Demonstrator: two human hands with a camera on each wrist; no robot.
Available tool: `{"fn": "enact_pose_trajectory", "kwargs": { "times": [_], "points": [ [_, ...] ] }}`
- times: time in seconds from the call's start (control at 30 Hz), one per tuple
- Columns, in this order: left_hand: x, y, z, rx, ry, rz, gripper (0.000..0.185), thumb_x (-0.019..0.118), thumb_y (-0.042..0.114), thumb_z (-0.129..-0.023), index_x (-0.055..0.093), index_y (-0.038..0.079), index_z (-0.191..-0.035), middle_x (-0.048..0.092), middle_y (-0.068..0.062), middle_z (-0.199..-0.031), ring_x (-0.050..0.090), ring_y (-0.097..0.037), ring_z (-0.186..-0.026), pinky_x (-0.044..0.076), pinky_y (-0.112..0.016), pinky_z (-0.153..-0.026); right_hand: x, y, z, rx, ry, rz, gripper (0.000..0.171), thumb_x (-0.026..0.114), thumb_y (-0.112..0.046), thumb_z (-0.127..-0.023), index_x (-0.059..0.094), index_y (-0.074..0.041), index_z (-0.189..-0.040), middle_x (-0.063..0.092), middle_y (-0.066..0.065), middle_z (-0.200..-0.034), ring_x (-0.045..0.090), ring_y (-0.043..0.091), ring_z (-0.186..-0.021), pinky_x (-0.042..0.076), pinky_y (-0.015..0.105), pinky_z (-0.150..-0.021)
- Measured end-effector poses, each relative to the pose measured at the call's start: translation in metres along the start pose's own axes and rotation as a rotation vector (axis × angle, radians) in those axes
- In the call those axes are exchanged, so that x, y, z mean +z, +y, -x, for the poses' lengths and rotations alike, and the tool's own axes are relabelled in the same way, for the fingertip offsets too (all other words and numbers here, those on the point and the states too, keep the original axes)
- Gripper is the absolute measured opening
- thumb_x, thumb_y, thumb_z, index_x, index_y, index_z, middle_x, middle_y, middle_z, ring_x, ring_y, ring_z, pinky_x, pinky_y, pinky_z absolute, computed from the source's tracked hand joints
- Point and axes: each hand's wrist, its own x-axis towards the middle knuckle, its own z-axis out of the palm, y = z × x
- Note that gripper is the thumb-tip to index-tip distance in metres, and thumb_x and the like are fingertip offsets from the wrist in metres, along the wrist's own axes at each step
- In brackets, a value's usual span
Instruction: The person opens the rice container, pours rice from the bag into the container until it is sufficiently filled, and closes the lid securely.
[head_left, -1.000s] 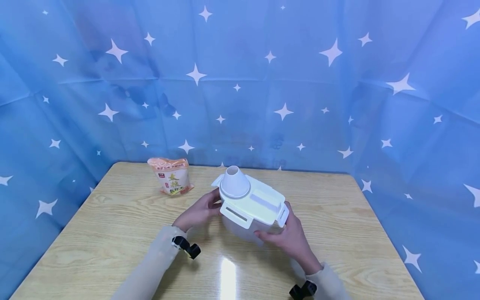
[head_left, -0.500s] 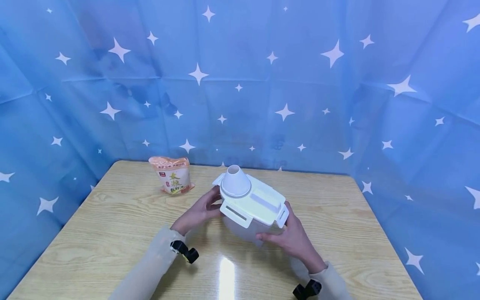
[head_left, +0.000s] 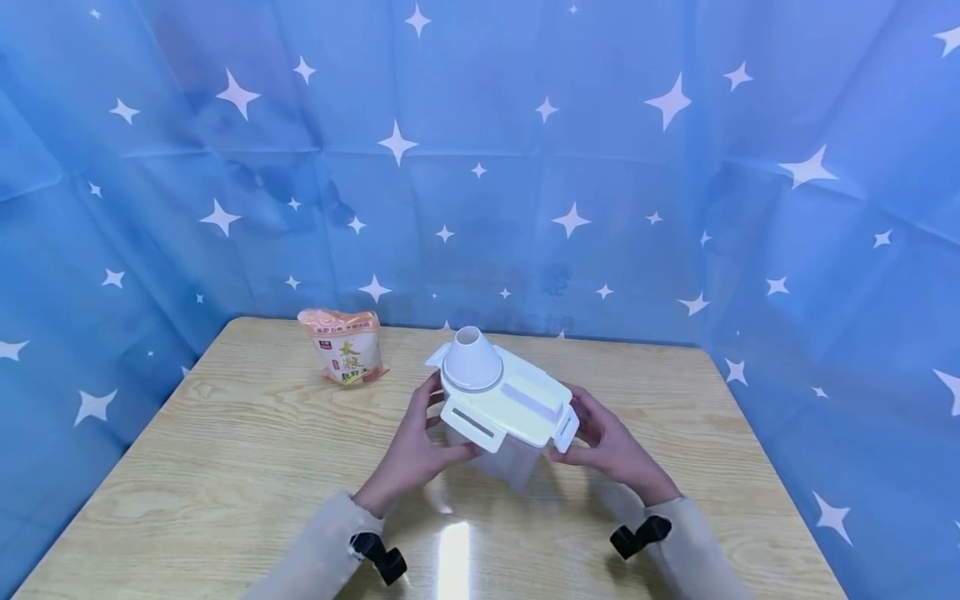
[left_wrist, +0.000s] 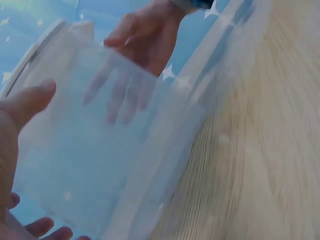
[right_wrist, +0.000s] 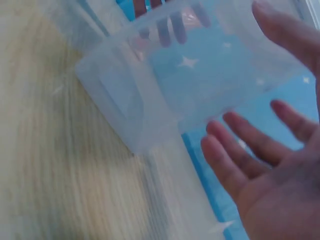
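Between the two hands is a tall, cloudy-clear plastic container (head_left: 512,463) with a flat white plastic lid (head_left: 532,415). It appears to stand on the pale wood-grain surface (head_left: 262,433), though motion blur leaves the contact at its base uncertain.

The left hand (head_left: 412,454) spans one end of the container, thumb toward the near face and fingers on the far side. The right hand (head_left: 615,437) brackets the opposite end likewise. In each hand, thumb and fingers are apart and the fingers fairly straight; the wrist views show the fingers loosely extended, so this reads as steadying more than squeezing. How firmly either hand presses cannot be told. Placing one at each end probably suits so broad a body, keeping it from tipping or turning.

Both hands sit below the lid, likely so that its parts stay unobstructed: the hollow white plastic cone (head_left: 472,364) rises nearer the left hand, and a slotted white plastic flap (head_left: 472,425) juts out just above that thumb.

A pink-and-white plastic bag with coloured lettering (head_left: 347,346) stands beyond the left hand and farther left, apart from both hands, which presumably leaves them room around the container.
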Motion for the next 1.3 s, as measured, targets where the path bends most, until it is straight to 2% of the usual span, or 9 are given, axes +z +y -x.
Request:
{"fn": "enact_pose_trajectory", "kwargs": {
  "times": [0.1, 0.23, 0.37, 0.53, 0.67, 0.83, 1.0, 1.17, 1.3],
  "points": [
    [0.007, 0.002, 0.002, 0.021, 0.031, -0.035, 0.12, 0.096, 0.031, -0.069, 0.02, 0.03, -0.162, 0.034, 0.001, -0.158, 0.04, -0.027, -0.144, 0.044, -0.051, -0.115, -0.004, 0.002, -0.004, -0.064, -0.073, -0.072, 0.09, 0.076, 0.005, -0.087, 0.029, -0.014, -0.161, 0.051, 0.005, -0.151, 0.057, 0.011, -0.13, 0.051, 0.023, -0.105],
    [0.014, 0.002, 0.002, 0.036, 0.081, -0.056, 0.12, 0.096, 0.032, -0.069, 0.02, 0.025, -0.162, 0.037, -0.004, -0.156, 0.042, -0.029, -0.141, 0.045, -0.052, -0.114, -0.003, 0.001, -0.008, -0.111, -0.119, -0.148, 0.089, 0.069, 0.013, -0.087, 0.026, -0.009, -0.162, 0.05, 0.004, -0.152, 0.057, 0.012, -0.129, 0.052, 0.025, -0.105],
    [0.018, 0.001, 0.003, 0.035, 0.103, -0.055, 0.117, 0.096, 0.031, -0.069, 0.024, 0.023, -0.162, 0.042, -0.004, -0.154, 0.045, -0.026, -0.139, 0.046, -0.053, -0.113, 0.0, 0.002, -0.008, -0.112, -0.109, -0.167, 0.085, 0.067, 0.014, -0.088, 0.028, -0.006, -0.16, 0.054, -0.001, -0.146, 0.061, 0.01, -0.122, 0.059, 0.027, -0.094],
    [0.017, -0.001, 0.004, 0.03, 0.09, -0.057, 0.114, 0.096, 0.028, -0.07, 0.027, 0.024, -0.16, 0.047, 0.0, -0.151, 0.047, -0.023, -0.139, 0.047, -0.05, -0.113, 0.002, 0.005, -0.004, -0.126, -0.081, -0.171, 0.081, 0.067, 0.014, -0.089, 0.031, -0.005, -0.159, 0.06, -0.005, -0.139, 0.063, 0.007, -0.112, 0.061, 0.026, -0.08],
    [0.01, -0.004, 0.001, 0.026, 0.059, -0.047, 0.111, 0.095, 0.027, -0.072, 0.027, 0.023, -0.161, 0.046, 0.0, -0.155, 0.046, -0.024, -0.142, 0.046, -0.05, -0.114, 0.007, 0.006, -0.002, -0.132, -0.065, -0.186, 0.08, 0.069, 0.01, -0.089, 0.031, -0.003, -0.158, 0.061, -0.006, -0.139, 0.063, 0.008, -0.113, 0.061, 0.025, -0.082],
    [0.001, -0.004, -0.004, -0.001, 0.0, -0.018, 0.107, 0.093, 0.022, -0.075, 0.028, 0.027, -0.16, 0.043, -0.001, -0.159, 0.041, -0.028, -0.148, 0.043, -0.057, -0.116, 0.016, 0.004, 0.002, -0.116, 0.001, -0.148, 0.081, 0.072, 0.008, -0.087, 0.032, -0.002, -0.157, 0.059, -0.011, -0.141, 0.061, 0.005, -0.119, 0.06, 0.023, -0.087],
    [-0.007, -0.005, -0.011, -0.034, -0.059, 0.004, 0.104, 0.089, 0.011, -0.077, 0.029, 0.031, -0.159, 0.04, 0.001, -0.161, 0.038, -0.027, -0.15, 0.042, -0.054, -0.118, 0.026, 0.002, 0.005, -0.103, 0.054, -0.144, 0.084, 0.074, 0.01, -0.085, 0.031, -0.002, -0.156, 0.056, -0.014, -0.143, 0.059, 0.002, -0.125, 0.061, 0.025, -0.087],
    [-0.016, -0.006, -0.021, -0.016, -0.146, 0.038, 0.102, 0.083, 0.0, -0.077, 0.03, 0.029, -0.16, 0.039, -0.001, -0.161, 0.04, -0.031, -0.148, 0.042, -0.057, -0.117, 0.037, -0.004, 0.008, -0.081, 0.132, -0.099, 0.084, 0.076, 0.009, -0.083, 0.034, -0.004, -0.154, 0.055, -0.017, -0.144, 0.058, 0.0, -0.126, 0.062, 0.026, -0.088],
    [-0.025, -0.007, -0.031, 0.012, -0.232, 0.051, 0.102, 0.08, -0.004, -0.076, 0.029, 0.023, -0.16, 0.041, -0.008, -0.16, 0.044, -0.037, -0.144, 0.041, -0.06, -0.116, 0.05, -0.011, 0.011, -0.055, 0.193, -0.051, 0.084, 0.079, 0.005, -0.082, 0.035, -0.01, -0.153, 0.057, -0.008, -0.145, 0.059, 0.002, -0.123, 0.061, 0.027, -0.09]
  ]
}}
